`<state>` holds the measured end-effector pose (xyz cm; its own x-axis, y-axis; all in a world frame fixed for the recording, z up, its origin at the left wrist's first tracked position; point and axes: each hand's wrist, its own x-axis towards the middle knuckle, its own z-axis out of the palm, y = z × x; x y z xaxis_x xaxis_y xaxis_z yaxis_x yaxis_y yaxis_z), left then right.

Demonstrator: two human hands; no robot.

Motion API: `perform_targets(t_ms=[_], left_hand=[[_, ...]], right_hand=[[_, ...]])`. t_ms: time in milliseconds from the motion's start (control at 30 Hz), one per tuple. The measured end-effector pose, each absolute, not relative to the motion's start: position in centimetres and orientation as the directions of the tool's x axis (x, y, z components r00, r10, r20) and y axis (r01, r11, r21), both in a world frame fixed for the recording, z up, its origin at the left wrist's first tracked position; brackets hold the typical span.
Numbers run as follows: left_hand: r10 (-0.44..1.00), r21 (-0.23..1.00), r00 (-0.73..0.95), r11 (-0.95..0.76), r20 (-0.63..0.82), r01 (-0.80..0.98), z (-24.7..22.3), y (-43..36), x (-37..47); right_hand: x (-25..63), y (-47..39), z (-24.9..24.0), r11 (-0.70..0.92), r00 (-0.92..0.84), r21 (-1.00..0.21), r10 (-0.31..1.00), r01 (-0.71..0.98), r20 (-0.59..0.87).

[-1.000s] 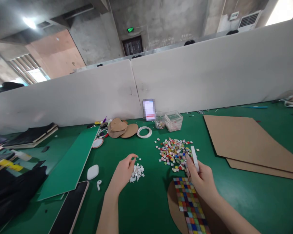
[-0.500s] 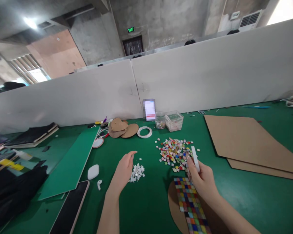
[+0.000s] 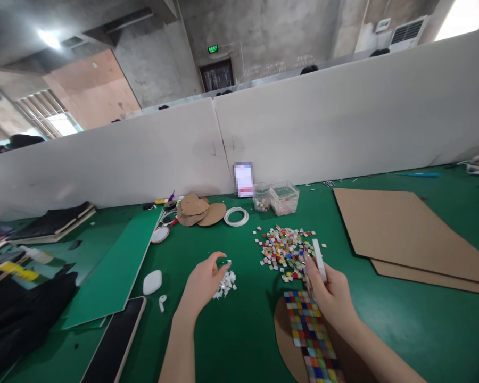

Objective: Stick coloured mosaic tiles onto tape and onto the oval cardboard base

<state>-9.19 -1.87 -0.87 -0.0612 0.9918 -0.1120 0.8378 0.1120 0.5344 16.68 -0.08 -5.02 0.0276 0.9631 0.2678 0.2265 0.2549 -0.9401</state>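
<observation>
Mosaic strip (image 3: 309, 330) and round cardboard (image 3: 284, 332) cut off at bottom edge.
Right hand (image 3: 330, 291) hides lower end of white bar (image 3: 318, 254), some of the colored tile pile (image 3: 283, 246); left hand (image 3: 203, 282) covers part of white chips (image 3: 228, 285), whether it pinches one: too small to tell. Upright screen (image 3: 245, 176) pixelated, unreadable; cardboard sheets (image 3: 403, 229) run past right edge; dark slab (image 3: 114, 340) cropped at bottom.

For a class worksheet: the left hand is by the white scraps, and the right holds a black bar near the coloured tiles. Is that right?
Not quite: the head view shows a white bar, not black, in the right hand near the coloured tiles. The left hand is by the white scraps.
</observation>
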Motion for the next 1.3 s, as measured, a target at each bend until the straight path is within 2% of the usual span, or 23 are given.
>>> perform_targets(t_ms=[433, 667, 833, 1033, 1200, 1300], left_hand=[[0.988, 0.572, -0.08, 0.142, -0.132, 0.808, -0.67, -2.0, -9.22], [0.989, 0.55, -0.081, 0.135, -0.121, 0.824, -0.57, -2.01, -9.07], [0.992, 0.603, -0.073, 0.123, -0.106, 0.788, -0.71, -1.97, -9.25], [0.987, 0.683, -0.044, 0.139, -0.154, 0.717, -1.17, -1.96, -9.1], [0.983, 0.752, -0.13, 0.184, -0.131, 0.633, -1.43, -1.67, -9.04], [0.982, 0.812, -0.124, 0.189, -0.145, 0.551, -1.41, -1.31, -9.07]], right_hand=[[16.63, -0.07, -5.15, 0.236, 0.028, -0.948, 0.968, 0.215, 0.248], [16.73, 0.02, -5.33, 0.253, 0.031, -0.937, 0.963, 0.241, 0.268], [16.75, -0.05, -5.45, 0.243, 0.028, -0.942, 0.966, 0.232, 0.256], [16.68, 0.02, -5.47, 0.223, 0.027, -0.95, 0.972, 0.217, 0.234], [16.78, 0.0, -5.44, 0.227, 0.034, -0.951, 0.97, 0.211, 0.239], [16.75, -0.07, -5.35, 0.233, 0.024, -0.95, 0.97, 0.205, 0.243]])
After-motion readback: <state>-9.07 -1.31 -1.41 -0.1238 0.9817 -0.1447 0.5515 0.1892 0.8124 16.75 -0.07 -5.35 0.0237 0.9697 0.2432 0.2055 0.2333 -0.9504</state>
